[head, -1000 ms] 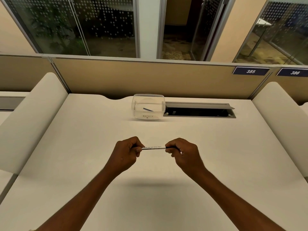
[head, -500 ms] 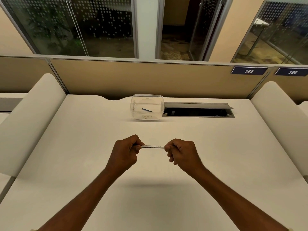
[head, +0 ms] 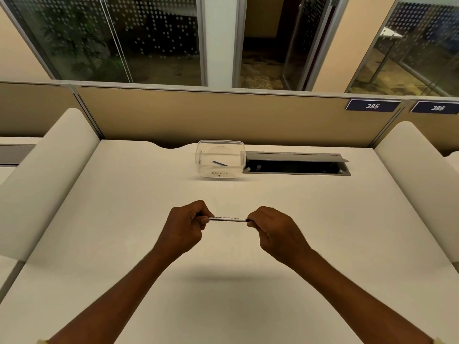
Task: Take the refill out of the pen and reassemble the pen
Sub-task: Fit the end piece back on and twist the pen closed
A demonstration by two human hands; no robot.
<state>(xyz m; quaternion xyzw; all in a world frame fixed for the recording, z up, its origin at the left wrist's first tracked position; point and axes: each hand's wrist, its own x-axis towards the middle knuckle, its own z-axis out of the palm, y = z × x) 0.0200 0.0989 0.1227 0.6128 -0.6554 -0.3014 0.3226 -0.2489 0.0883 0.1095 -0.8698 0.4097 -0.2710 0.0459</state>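
A thin white pen (head: 228, 218) with small black print lies level in the air above the middle of the desk, held at both ends. My left hand (head: 185, 228) pinches its left end, where a dark tip pokes past my fingers. My right hand (head: 272, 230) is closed around the right end and hides it. Whether the refill is inside the barrel cannot be seen.
A clear plastic tub (head: 220, 158) with handwriting on its front stands at the back of the white desk (head: 124, 219), with a short dark stick inside. An open cable tray (head: 296, 163) lies to its right. Padded dividers flank the desk; a tan partition closes the back.
Both hands stay on the pen in nearly the same place. My right hand's fingers have shifted their grip on the right end, closing further over it.
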